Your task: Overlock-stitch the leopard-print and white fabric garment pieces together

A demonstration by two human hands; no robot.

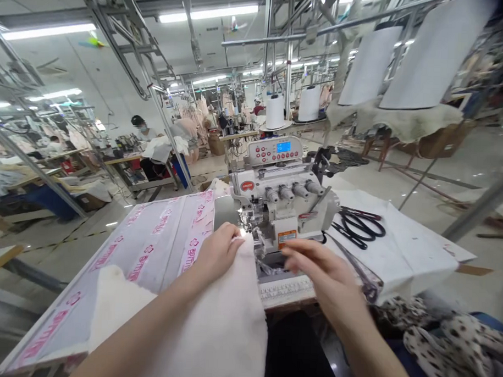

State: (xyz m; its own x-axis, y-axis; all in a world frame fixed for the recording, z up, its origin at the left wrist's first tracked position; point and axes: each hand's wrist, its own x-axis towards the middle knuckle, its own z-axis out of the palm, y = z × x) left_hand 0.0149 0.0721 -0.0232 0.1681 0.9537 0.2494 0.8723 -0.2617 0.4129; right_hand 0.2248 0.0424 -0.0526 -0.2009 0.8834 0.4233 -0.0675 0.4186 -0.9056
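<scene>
White fabric drapes from the overlock sewing machine down over the table's front edge. My left hand is closed on the fabric's upper edge, with thumb and fingers pinched together close to the lit needle area. My right hand is held in front of the machine's lower right side, apart from the cloth. Its fingers are half bent and a little spread, slightly blurred, with nothing seen in them. Part of the stitching area is hidden behind my left fingers.
Black-handled scissors lie on the white right-hand tabletop. A measuring scale runs along the front edge. Large white thread cones stand at upper right. Spotted fabric is piled at lower right. People sit at other tables behind.
</scene>
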